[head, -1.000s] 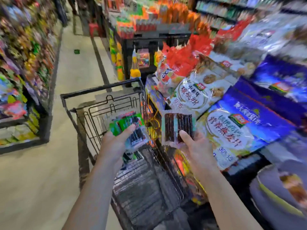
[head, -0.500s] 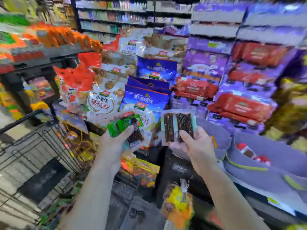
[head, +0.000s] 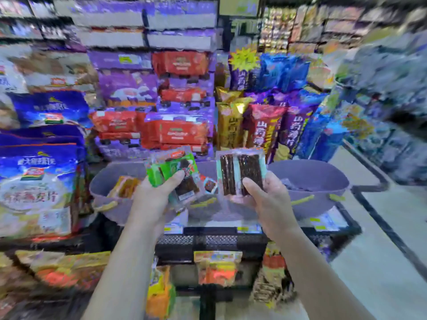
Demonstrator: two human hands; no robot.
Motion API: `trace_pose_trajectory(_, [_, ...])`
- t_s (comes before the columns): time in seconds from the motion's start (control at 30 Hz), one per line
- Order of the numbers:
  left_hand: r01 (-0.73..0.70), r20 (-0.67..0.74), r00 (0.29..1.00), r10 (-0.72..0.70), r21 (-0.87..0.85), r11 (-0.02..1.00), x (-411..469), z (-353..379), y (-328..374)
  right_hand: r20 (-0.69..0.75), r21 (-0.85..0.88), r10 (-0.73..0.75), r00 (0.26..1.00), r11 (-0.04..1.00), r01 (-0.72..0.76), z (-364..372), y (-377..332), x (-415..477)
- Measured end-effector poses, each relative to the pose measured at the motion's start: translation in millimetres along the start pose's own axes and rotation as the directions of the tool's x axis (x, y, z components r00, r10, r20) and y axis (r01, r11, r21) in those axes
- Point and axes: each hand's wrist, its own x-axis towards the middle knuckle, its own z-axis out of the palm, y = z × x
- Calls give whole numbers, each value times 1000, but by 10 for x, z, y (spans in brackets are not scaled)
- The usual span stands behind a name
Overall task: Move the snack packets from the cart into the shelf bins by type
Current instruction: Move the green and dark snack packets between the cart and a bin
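A green-wrapped snack packet is gripped in the left hand, and a clear packet of dark strips in the right hand, both raised over the row of purple bins at the shelf's front edge. The sorting step is judged under way. Next, each packet's matching bin must be identified before release; bin contents are blurred.

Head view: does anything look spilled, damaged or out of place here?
Nothing stands out. The left hand holds green packets, the right hand a clear packet, both over the purple bins. Blur hides finer detail.
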Motion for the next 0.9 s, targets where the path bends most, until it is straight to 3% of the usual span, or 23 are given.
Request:
trace_pose_trajectory(0.3, [117,227,966,-123,41,992,97,1556,-694,-219,-47,0,976,999,-10,-1550,-285,88])
trace_pose_trajectory(0.73, [228,390,891,-233,59,972,1032,2800,-1468,-468,-192,16,883,974,-120,-2558,-169,988])
trace_pose_trajectory(0.9, [302,388,852,-352,186,935,1489,3018,-1863,-483,-252,64,873,945,-209,-2840,104,1478])
